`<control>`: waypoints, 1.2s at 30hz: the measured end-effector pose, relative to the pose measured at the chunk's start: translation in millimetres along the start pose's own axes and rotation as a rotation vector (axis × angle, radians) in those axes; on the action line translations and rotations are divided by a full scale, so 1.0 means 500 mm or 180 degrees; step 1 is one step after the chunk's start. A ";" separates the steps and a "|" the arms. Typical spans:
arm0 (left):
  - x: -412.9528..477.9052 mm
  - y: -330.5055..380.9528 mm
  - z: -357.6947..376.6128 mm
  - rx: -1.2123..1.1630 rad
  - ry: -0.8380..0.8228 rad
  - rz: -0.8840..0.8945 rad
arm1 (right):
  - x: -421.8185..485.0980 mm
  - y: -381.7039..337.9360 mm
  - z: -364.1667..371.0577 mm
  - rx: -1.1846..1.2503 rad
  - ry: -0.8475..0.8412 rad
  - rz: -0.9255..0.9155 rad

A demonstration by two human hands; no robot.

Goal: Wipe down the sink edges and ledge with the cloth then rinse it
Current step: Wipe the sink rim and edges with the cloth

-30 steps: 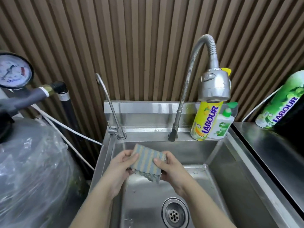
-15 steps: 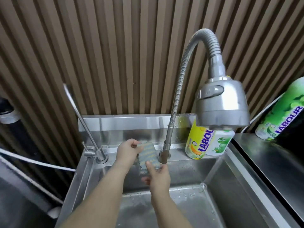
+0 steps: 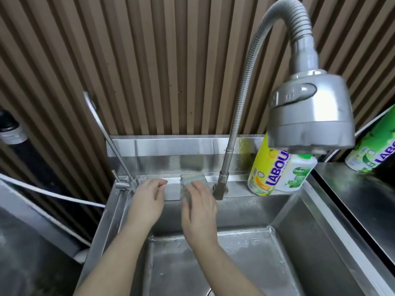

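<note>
Right hand [image 3: 197,207] flat, pressing striped cloth [image 3: 192,179] on back ledge [image 3: 237,184], left hand [image 3: 147,199] loose, holding nothing, fingertips at ledge

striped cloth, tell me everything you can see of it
The striped cloth has pale blue and yellowish bands and looks like woven fabric. It lies flat on the sink's back ledge, its near end apparently over the front edge. The right hand presses it with flat fingers, just left of the faucet base.

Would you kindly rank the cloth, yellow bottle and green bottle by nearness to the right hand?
1. Cloth, under the right hand on the ledge.
2. Yellow bottle, ledge's right end.
3. Green bottle, far-right counter.
</note>
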State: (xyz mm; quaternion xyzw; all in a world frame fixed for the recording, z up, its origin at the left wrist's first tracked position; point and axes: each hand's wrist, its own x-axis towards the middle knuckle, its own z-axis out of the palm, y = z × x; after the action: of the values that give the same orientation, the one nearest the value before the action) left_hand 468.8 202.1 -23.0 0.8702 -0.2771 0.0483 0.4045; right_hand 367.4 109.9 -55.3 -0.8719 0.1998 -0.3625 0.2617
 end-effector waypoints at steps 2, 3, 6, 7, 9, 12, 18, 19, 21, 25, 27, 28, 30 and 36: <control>-0.027 -0.018 -0.011 0.0630 -0.0238 0.0309 | 0.053 0.011 0.028 -0.0756 -0.0387 -0.0080; -0.039 -0.026 -0.016 0.0847 -0.0380 0.0383 | 0.072 0.010 0.039 -0.1121 -0.0604 0.0132; -0.063 -0.056 -0.028 0.1198 -0.0763 0.0427 | 0.075 -0.018 0.068 -0.1407 -0.1199 0.0411; -0.065 -0.061 -0.031 0.1257 -0.0822 0.0353 | 0.073 -0.030 0.067 -0.1331 -0.1434 0.0241; -0.073 -0.064 -0.040 0.1205 -0.1015 0.0110 | 0.061 -0.019 0.060 -0.1177 -0.1809 -0.0087; -0.083 -0.064 -0.043 0.1060 -0.1187 -0.0097 | 0.056 0.017 0.025 -0.1308 -0.1588 0.0246; -0.082 -0.074 -0.036 0.1196 -0.1250 -0.0150 | 0.080 -0.048 0.079 -0.1288 -0.2129 -0.0130; -0.082 -0.073 -0.038 0.1145 -0.1245 -0.0160 | 0.074 -0.038 0.073 -0.1156 -0.2140 -0.0305; -0.084 -0.067 -0.042 0.1007 -0.1244 -0.0170 | 0.059 -0.002 0.046 -0.1121 -0.1636 -0.0313; -0.084 -0.072 -0.042 0.0823 -0.1183 -0.0093 | 0.071 0.013 0.040 -0.1521 -0.1631 0.0494; -0.083 -0.080 -0.051 0.0537 -0.0991 -0.0111 | 0.084 -0.035 0.080 -0.1536 -0.1874 0.0146; -0.085 -0.083 -0.059 0.0428 -0.0831 -0.0113 | 0.082 -0.056 0.097 -0.1400 -0.1996 -0.0178; -0.095 -0.089 -0.078 0.0408 -0.0600 -0.0100 | 0.079 -0.060 0.099 -0.1184 -0.2135 -0.0637; -0.146 -0.103 -0.133 0.0976 -0.0424 0.0075 | 0.081 -0.010 0.069 -0.1692 -0.1591 0.0200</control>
State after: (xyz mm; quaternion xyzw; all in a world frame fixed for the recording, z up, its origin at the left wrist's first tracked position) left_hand 443.3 309.7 -36.1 0.9197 -0.3029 0.0370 0.2471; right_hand 420.2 102.5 -51.6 -0.9645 0.2436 -0.0654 0.0777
